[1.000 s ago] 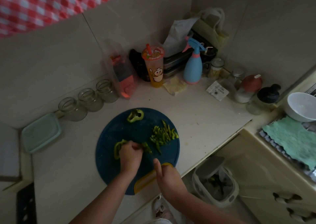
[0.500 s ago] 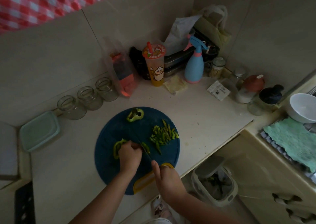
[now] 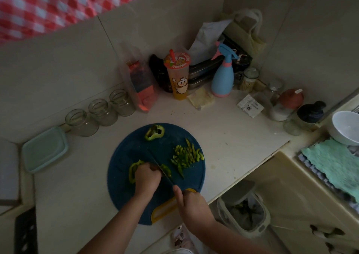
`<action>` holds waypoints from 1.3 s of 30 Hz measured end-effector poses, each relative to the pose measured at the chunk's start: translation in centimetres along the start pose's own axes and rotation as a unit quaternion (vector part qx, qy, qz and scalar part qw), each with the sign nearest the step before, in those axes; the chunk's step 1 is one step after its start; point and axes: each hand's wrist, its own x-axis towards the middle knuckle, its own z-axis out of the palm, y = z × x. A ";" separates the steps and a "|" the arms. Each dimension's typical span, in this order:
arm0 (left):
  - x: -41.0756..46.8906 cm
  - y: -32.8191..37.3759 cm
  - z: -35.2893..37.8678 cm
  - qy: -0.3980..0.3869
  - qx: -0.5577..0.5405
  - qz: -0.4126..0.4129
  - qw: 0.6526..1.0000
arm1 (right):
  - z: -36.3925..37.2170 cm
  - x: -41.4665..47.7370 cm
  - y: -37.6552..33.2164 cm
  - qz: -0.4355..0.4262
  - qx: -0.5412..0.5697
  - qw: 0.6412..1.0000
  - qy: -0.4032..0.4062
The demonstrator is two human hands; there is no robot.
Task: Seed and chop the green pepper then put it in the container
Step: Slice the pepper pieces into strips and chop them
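Observation:
On the round blue cutting board (image 3: 136,150) my left hand (image 3: 147,176) presses down a green pepper piece (image 3: 134,168). My right hand (image 3: 191,203) grips a knife (image 3: 161,166) whose dark blade runs up and left, right beside my left fingers. A freshly cut strip (image 3: 166,169) lies just right of the blade. A pile of chopped pepper strips (image 3: 186,155) sits on the board's right side. Another pepper piece (image 3: 154,133) rests at the board's far edge. A pale green container (image 3: 43,149) stands to the left on the counter.
Three empty glass jars (image 3: 102,112) line the wall behind the board. A drink cup (image 3: 177,75), spray bottle (image 3: 223,75) and small jars crowd the back corner. A white bowl (image 3: 345,127) and green cloth (image 3: 334,164) are at right. A bin (image 3: 244,213) stands below the counter edge.
The knife blade has come down against the pepper beside my left fingers; my right hand shifted slightly left. The pepper pieces stay put.

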 end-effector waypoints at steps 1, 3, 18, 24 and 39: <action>-0.1 0.1 -0.1 0.000 0.001 0.003 1.000 | -0.1 0.1 -0.1 0.003 0.002 1.000 -0.003; -0.2 0.2 -0.2 0.002 0.007 0.009 1.000 | -0.3 0.2 -0.1 0.007 -0.001 1.000 -0.007; -0.2 0.5 -0.1 0.001 0.040 0.025 0.999 | -0.5 0.5 -0.7 0.008 -0.040 0.999 -0.014; -0.3 0.6 -0.2 0.000 0.044 0.026 0.999 | -0.7 0.5 -0.9 0.019 -0.056 0.998 -0.014; 0.7 0.1 0.0 -0.010 0.044 0.031 0.999 | -0.2 2.0 -1.0 0.057 -0.029 0.997 -0.036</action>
